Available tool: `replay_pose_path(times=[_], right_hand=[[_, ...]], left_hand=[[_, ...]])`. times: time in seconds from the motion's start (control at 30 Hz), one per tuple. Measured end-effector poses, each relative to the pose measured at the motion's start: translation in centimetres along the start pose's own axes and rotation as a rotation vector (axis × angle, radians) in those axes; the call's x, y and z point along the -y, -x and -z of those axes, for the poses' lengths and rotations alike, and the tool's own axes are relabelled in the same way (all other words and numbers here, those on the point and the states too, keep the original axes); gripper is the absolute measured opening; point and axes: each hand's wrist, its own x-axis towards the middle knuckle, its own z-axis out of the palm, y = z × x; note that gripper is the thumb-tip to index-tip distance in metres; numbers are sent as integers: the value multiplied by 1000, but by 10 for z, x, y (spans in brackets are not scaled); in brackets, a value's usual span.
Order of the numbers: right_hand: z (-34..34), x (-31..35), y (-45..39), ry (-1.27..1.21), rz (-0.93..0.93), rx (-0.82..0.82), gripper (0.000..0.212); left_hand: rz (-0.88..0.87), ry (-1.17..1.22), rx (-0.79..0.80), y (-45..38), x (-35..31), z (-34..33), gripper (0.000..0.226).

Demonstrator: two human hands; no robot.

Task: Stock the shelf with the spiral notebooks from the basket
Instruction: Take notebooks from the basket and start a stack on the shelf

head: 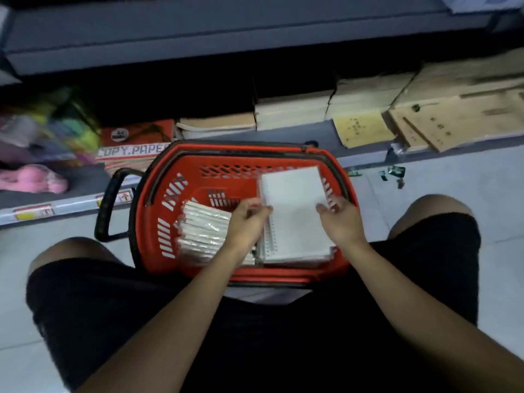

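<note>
From my head camera I look down between my knees at a red basket [181,191] standing on the pale tiled floor [453,199], just in front of the bottom shelf [320,137]. My left hand [249,219] has its grip closed on the lower left corner of a white spiral notebook [293,185], thumb and fingers pinching it beside the wire binding, and the notebook is lifted and tilted above the far right part of the basket. My right hand [344,219] is open, fingers relaxed, with the fingertips at the notebook's right edge near the basket's rim; I cannot tell whether they touch it.

Under the lifted notebook a flat stack of spiral notebooks [300,245] lies in the right half of the basket, bindings to the left. In the left half a row of wrapped notebooks [204,234] stands on edge, its plastic glinting. The basket's black handle [109,205] hangs out over the left side.

On the bottom shelf behind the basket sit a red copy-paper box [133,146] to the left, stacks of brown-covered books [295,112] in the middle and cardboard boxes [459,114] to the right. Blurred colourful packs [54,123] lie at the far left. A few small dark scraps [395,171] lie on the floor to the right of the basket.
</note>
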Motion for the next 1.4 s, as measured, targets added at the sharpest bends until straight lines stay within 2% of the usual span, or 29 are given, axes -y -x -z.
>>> replay_pose_path(times=[0.17,0.33,0.5,0.63,0.7,0.77,0.83,0.93,1.0,1.07,1.27,1.33,1.4], right_hand=[[1,-8,5,11,-11,25,24],[-5,-18,8,1,3,-8,15],[6,-17,17,-184,7,-42,19],[11,-1,22,-354,83,-48,21],[7,8,25,-373,108,-28,24],[4,13,30,-377,102,-29,27],[4,12,35,-356,54,-41,31],[2,7,37,-399,11,-106,35],[2,15,39,-445,15,-144,34],[3,26,47,-482,50,-154,30],[25,52,62,-607,181,-187,25],[44,62,65,-706,208,-101,22],[65,70,74,-799,240,141,28]], left_hand=[[31,-128,37,4,15,-3,28],[40,-197,32,1,26,-6,33],[171,-18,124,11,24,3,30],[75,0,201,22,-2,-4,27],[-25,-73,176,26,-14,-13,32],[-67,-109,80,29,-18,-15,32],[-42,-116,-10,31,-12,-9,32],[19,-98,-42,33,-2,4,36],[52,-29,-43,34,3,14,38],[94,63,27,38,4,22,36],[97,510,217,46,-20,25,38],[105,721,333,44,-27,27,48],[94,870,446,45,-36,27,51]])
